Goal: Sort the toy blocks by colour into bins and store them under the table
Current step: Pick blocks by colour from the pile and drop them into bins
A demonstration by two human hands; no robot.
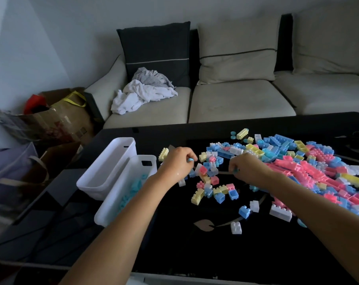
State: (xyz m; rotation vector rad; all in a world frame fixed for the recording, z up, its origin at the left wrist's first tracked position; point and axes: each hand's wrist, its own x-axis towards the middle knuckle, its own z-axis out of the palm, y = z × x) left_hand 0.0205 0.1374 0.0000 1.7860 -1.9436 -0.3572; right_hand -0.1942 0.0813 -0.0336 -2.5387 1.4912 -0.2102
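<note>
Sorting has barely begun: one colour started, most blocks unsorted.
The left hand (178, 161) and right hand (249, 168) each pinch a small turquoise piece (190, 160) at mid-frame. At centre left, the nearer bin (112, 202) holds some turquoise pieces and the farther bin (104, 171) looks empty. The mixed pile of blocks (298, 163) covers the desk (195, 254) at right.

- Setting — a home living room.
- Beige sofa (240, 101) with cushions (238, 50); crumpled clothes (141, 95) on its seat.
- Low black table (195, 254) before it — strewn with toy blocks (298, 163).
</note>
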